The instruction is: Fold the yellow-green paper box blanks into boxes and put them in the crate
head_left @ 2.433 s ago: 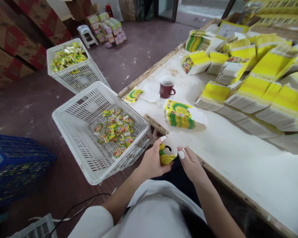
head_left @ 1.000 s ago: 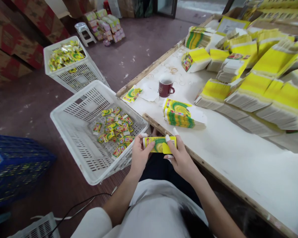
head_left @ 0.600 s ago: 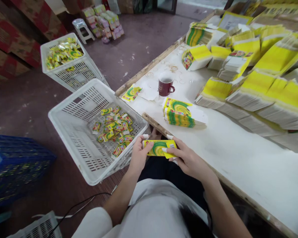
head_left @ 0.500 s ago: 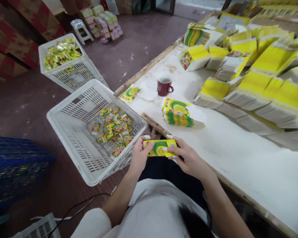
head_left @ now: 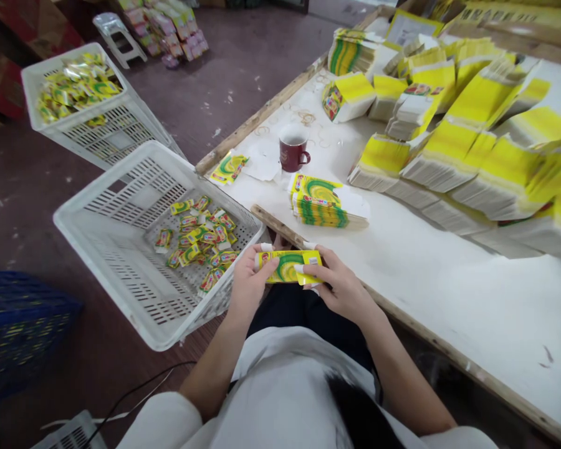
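Between my two hands, over my lap, is a yellow and green printed carton (head_left: 287, 267). My left hand (head_left: 251, 280) grips its left end, thumb on the face. The right end is in my right hand (head_left: 341, 284), whose fingers lie across the printed face by a yellow flap. White coverings wrap some fingertips on both hands. Left of my hands stands a white plastic crate (head_left: 116, 249) with several small folded cartons (head_left: 206, 237) at its bottom. Just beyond my hands, a stack of flat cartons (head_left: 320, 201) rests on the table.
The white table (head_left: 430, 274) has a wooden edge and bears a dark red mug (head_left: 293, 149), a loose flat carton (head_left: 230, 168) and many bundled cartons (head_left: 462, 134). Another white crate (head_left: 116, 128) filled with packs stands behind; a blue crate (head_left: 23, 330) is at left. Cables (head_left: 135, 399) cross the floor.
The camera view has turned slightly, so the surroundings sit further left and up. Both hands keep hold of the carton in nearly the same pose.
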Demonstrator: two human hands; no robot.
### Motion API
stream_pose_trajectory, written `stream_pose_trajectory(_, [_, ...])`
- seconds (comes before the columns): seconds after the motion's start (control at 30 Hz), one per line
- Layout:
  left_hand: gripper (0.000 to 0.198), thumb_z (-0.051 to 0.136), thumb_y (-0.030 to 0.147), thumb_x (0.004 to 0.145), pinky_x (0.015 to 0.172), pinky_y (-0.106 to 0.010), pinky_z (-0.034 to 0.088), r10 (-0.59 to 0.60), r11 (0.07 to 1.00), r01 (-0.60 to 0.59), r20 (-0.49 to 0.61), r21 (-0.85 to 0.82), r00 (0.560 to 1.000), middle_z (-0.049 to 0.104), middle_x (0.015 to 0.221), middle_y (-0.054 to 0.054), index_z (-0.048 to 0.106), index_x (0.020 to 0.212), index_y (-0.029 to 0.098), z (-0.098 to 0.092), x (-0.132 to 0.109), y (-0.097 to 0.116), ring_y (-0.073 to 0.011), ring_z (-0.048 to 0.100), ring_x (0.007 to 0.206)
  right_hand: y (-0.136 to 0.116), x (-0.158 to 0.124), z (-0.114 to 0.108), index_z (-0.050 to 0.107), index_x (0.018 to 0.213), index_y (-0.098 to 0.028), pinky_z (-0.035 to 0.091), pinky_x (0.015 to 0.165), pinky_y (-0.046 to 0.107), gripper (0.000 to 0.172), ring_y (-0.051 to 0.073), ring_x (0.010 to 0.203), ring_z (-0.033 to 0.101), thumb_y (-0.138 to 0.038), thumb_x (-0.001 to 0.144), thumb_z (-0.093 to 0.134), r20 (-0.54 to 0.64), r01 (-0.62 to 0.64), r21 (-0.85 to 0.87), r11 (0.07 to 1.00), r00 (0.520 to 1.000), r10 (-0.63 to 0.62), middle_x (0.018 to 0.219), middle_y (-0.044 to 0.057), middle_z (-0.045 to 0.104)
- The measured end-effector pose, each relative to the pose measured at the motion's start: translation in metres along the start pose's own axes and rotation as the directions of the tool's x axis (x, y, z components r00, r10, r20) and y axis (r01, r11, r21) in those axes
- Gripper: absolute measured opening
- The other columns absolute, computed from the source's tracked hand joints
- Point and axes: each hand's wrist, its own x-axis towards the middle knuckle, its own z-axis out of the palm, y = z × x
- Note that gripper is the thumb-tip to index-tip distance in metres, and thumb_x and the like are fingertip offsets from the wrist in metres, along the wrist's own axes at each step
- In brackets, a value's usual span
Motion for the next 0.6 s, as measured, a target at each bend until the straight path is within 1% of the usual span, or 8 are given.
stream_pose_trajectory(0.1, [0.049, 0.091, 0.036, 0.062, 0.06, -0.021, 0.057, -0.041, 0.996, 0.041, 0.007, -0.074, 0.999, 0.071, 0.073, 0.003, 0.062, 0.097, 0.017, 0.001, 0.001, -0.002, -0.0099, 0.065, 0.058, 0.0, 0.001, -0.004, 0.062, 0.115, -0.023, 0.056, 0.094, 0.041, 0.025, 0.028, 0.126, 0.056, -0.014, 0.093, 0.056, 0.062, -0.012, 0.046, 0.999, 0.998, 0.009, 0.133, 0.017, 0.049])
stream_pose_trajectory(0.17, [0.049, 0.091, 0.036, 0.063, 0.061, -0.022, 0.058, -0.057, 0.995, 0.058, 0.023, -0.084, 0.998, 0.072, 0.074, 0.002, 0.062, 0.098, 0.017, 0.001, 0.002, -0.003, -0.0106, 0.066, 0.059, -0.001, 0.0, -0.003, 0.057, 0.118, -0.023, 0.055, 0.097, 0.043, 0.026, 0.029, 0.13, 0.051, -0.018, 0.093, 0.058, 0.07, -0.045, 0.088, 0.995, 0.997, 0.039, 0.133, 0.016, 0.047])
stream_pose_trajectory(0.27, [0.046, 0.088, 0.036, 0.067, 0.064, -0.023, 0.059, -0.052, 0.996, 0.055, 0.051, -0.064, 0.997, 0.073, 0.082, 0.001, 0.062, 0.101, 0.018, 0.002, 0.002, -0.002, -0.0116, 0.068, 0.065, -0.002, -0.002, 0.003, 0.042, 0.13, -0.024, 0.05, 0.104, 0.049, 0.04, 0.031, 0.139, 0.041, -0.025, 0.094, 0.059, 0.001, -0.108, 0.182, 0.977, 0.994, 0.109, 0.139, 0.019, 0.041])
stream_pose_trajectory(0.33, [0.042, 0.086, 0.036, 0.071, 0.066, -0.022, 0.059, -0.029, 0.998, 0.031, 0.056, -0.047, 0.998, 0.073, 0.084, 0.001, 0.062, 0.101, 0.019, 0.004, 0.001, -0.002, -0.0112, 0.068, 0.067, -0.002, -0.002, 0.008, 0.032, 0.136, -0.025, 0.046, 0.109, 0.051, 0.046, 0.03, 0.142, 0.038, -0.026, 0.096, 0.054, -0.045, -0.135, 0.222, 0.966, 0.988, 0.149, 0.145, 0.019, 0.037])
stream_pose_trajectory(0.43, [0.038, 0.083, 0.038, 0.075, 0.069, -0.021, 0.057, 0.018, 1.0, -0.017, 0.031, -0.022, 0.999, 0.072, 0.083, 0.002, 0.062, 0.101, 0.019, 0.007, -0.002, -0.003, -0.0102, 0.068, 0.068, -0.005, 0.001, 0.015, 0.022, 0.146, -0.025, 0.039, 0.116, 0.053, 0.054, 0.029, 0.145, 0.035, -0.022, 0.098, 0.048, -0.028, -0.16, 0.215, 0.963, 0.985, 0.17, 0.15, 0.018, 0.034])
stream_pose_trajectory(0.5, [0.038, 0.081, 0.039, 0.076, 0.069, -0.021, 0.056, 0.04, 0.999, -0.041, 0.019, 0.036, 0.999, 0.071, 0.082, 0.002, 0.062, 0.102, 0.019, 0.006, -0.003, -0.003, -0.0102, 0.066, 0.067, -0.006, 0.004, 0.019, 0.016, 0.151, -0.023, 0.035, 0.119, 0.054, 0.062, 0.03, 0.147, 0.032, -0.021, 0.097, 0.047, -0.001, -0.172, 0.193, 0.966, 0.985, 0.175, 0.152, 0.019, 0.033])
stream_pose_trajectory(0.53, [0.038, 0.08, 0.04, 0.077, 0.067, -0.021, 0.056, 0.059, 0.995, -0.06, 0.01, 0.084, 0.998, 0.07, 0.081, 0.002, 0.063, 0.102, 0.019, 0.003, -0.003, -0.002, -0.0104, 0.066, 0.066, -0.007, 0.006, 0.021, 0.014, 0.153, -0.023, 0.036, 0.119, 0.054, 0.065, 0.03, 0.147, 0.034, -0.022, 0.097, 0.048, 0.004, -0.175, 0.187, 0.967, 0.984, 0.178, 0.152, 0.019, 0.034])
stream_pose_trajectory(0.6, [0.038, 0.078, 0.042, 0.078, 0.065, -0.022, 0.054, 0.154, 0.968, -0.137, -0.064, 0.208, 0.986, 0.067, 0.08, 0.002, 0.062, 0.103, 0.019, -0.011, 0.001, 0.002, -0.0107, 0.064, 0.065, -0.005, 0.009, 0.019, 0.014, 0.153, -0.022, 0.044, 0.113, 0.052, 0.071, 0.03, 0.139, 0.045, -0.026, 0.095, 0.054, -0.018, -0.179, 0.182, 0.967, 0.983, 0.185, 0.148, 0.019, 0.04])
